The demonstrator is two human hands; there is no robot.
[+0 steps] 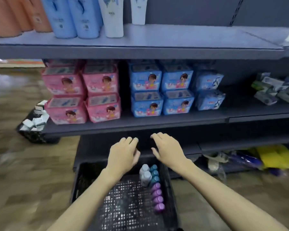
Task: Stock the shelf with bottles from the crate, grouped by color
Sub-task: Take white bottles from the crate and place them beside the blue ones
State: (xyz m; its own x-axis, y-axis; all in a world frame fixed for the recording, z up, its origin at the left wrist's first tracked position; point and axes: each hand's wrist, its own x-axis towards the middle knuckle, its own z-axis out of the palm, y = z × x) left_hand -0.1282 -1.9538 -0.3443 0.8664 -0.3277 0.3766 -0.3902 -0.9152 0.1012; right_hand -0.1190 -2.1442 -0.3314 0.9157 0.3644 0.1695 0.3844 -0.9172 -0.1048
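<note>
Left hand (123, 154): hovering palm-down over the far end of the crate, fingers loosely spread, holding nothing.
Right hand (167, 150): hovering just right of the left hand, close to it but apart, fingers open and empty.
Crate (83, 180): a black mesh plastic crate sitting on the floor below the hands; its left and middle parts are showing bare mesh.
Crate contents: the bottles are lying in a tight row along the right wall. Purple-capped bottles (158, 198) are filling the near part of the row, teal-capped bottles (154, 174) are sitting beyond them, and two pale grey-blue bottles (145, 175) are resting just left of the teal ones.
Handling: the bottles are looking small, rigid and probably light; smooth plastic sides may be slippery, so gripping around the body just under the cap is looking safest, likely several of one colour at a time.
Shelf (190, 39): the top board is carrying tall orange bottles (15, 15) at the left, blue ones (73, 19) beside them, then white ones (112, 17), with bare board stretching to the right.
Middle shelf: pink packs (83, 92) and blue packs (162, 90) are standing stacked in separate groups.
Second crate (33, 135): sitting on the floor far left, holding small white boxes (37, 117).
</note>
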